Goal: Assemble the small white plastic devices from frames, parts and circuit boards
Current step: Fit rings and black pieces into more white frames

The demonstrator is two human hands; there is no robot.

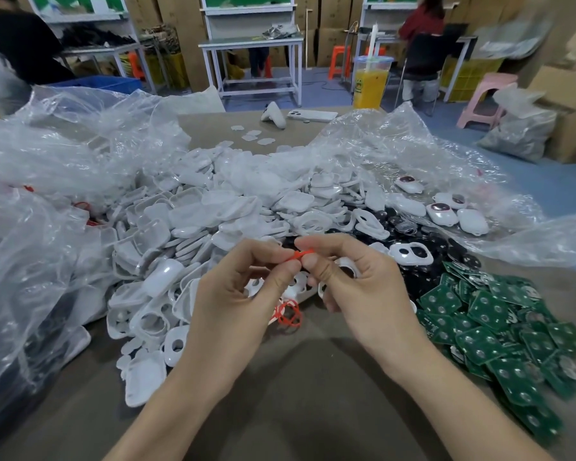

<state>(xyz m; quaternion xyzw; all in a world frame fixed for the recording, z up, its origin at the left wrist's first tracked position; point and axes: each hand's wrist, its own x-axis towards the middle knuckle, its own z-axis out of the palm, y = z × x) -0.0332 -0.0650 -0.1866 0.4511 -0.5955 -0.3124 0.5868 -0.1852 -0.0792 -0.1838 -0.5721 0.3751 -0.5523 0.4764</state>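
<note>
My left hand [236, 294] and my right hand [356, 284] meet above the table's middle, both pinching a small red plastic piece [300, 254] between thumbs and fingertips. My right hand's lower fingers also curl round a white frame [346, 265]. More red pieces [288, 314] lie on the table under my hands. A big heap of white plastic shells and frames [193, 227] spreads left and behind. Black round parts [443, 251] lie to the right of my hands. Green circuit boards [499, 331] are piled at the right. Several assembled white devices [446, 211] rest on plastic further back.
Crumpled clear plastic bags [64, 168] cover the left and the far right of the brown table [296, 394]. A white controller [275, 114], a phone [311, 115] and a yellow drink cup [369, 84] stand at the far edge. Workbenches, stools, cardboard boxes and people are beyond.
</note>
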